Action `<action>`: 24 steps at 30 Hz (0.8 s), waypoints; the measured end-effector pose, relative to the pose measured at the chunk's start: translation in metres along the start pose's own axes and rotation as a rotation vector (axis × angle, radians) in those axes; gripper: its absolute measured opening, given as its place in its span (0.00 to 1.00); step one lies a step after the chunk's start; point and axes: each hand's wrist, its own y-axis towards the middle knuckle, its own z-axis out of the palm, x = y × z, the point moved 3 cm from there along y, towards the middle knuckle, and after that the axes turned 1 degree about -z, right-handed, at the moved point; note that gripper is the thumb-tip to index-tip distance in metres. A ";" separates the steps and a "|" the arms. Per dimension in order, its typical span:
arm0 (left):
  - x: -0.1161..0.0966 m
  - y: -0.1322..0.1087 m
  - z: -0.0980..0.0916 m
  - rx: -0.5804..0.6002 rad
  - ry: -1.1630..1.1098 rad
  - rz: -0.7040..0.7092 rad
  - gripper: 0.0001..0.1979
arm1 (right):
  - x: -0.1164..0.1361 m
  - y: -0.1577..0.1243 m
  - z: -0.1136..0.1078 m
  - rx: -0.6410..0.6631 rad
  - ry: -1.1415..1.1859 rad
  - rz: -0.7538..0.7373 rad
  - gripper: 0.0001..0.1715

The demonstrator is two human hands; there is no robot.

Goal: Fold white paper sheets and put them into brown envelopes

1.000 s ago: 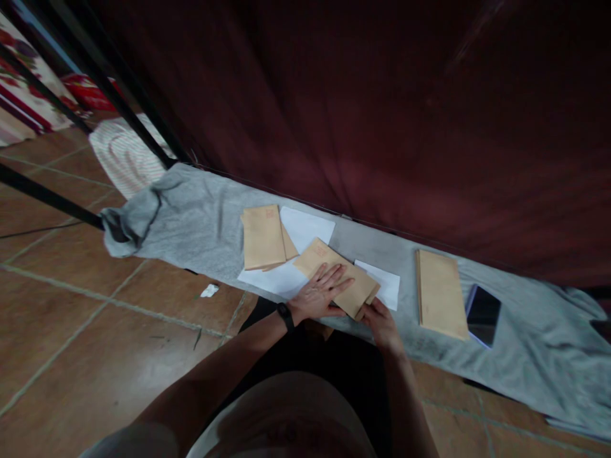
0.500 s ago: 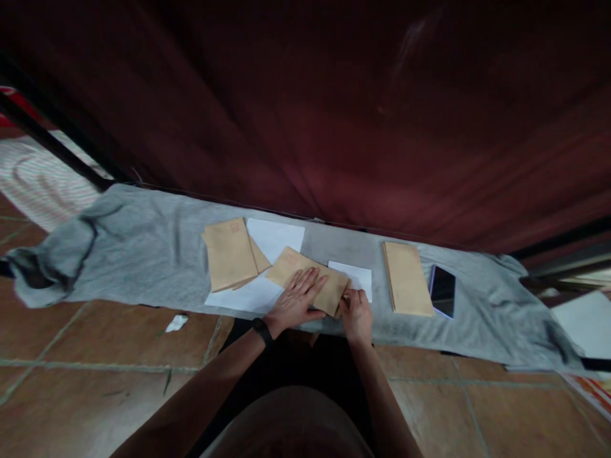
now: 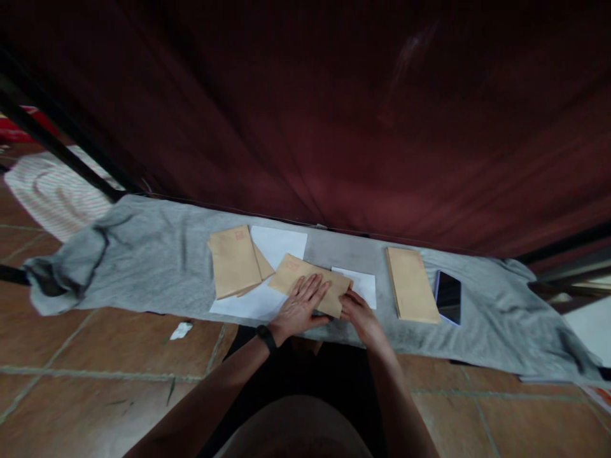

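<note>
A brown envelope (image 3: 289,272) with a faint red stamp lies slantwise in front of me. My left hand (image 3: 304,304), a black band at its wrist, rests flat on it with fingers spread. At the envelope's right end, my right hand (image 3: 358,310) has its fingers closed around the edge; the fingertips are partly hidden. Beneath the envelope's right part a small white paper (image 3: 366,287) sticks out. Larger white sheets (image 3: 281,244) show under its left side. Brown envelopes (image 3: 233,262) are piled at the left, and another stack (image 3: 413,286) sits to the right.
A phone (image 3: 449,298) in a purple case lies beside the right stack. Everything rests on a grey cloth (image 3: 147,254) over a long narrow surface. Dark red fabric (image 3: 334,127) hangs behind it. A white scrap (image 3: 181,330) is on the tiled floor.
My right hand has turned, its fingers now pointing more to the left at the envelope's end. My left hand stays flat on the envelope. The whole view has shifted slightly.
</note>
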 end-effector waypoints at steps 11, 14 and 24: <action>-0.004 -0.003 -0.001 -0.001 0.034 0.016 0.46 | 0.000 0.002 0.024 0.094 0.269 0.155 0.22; -0.006 -0.004 -0.006 -0.022 0.065 0.018 0.47 | -0.003 0.003 0.025 0.090 0.252 0.180 0.22; -0.008 0.003 -0.021 -0.031 0.071 0.025 0.52 | 0.004 -0.010 -0.011 0.026 0.136 0.164 0.20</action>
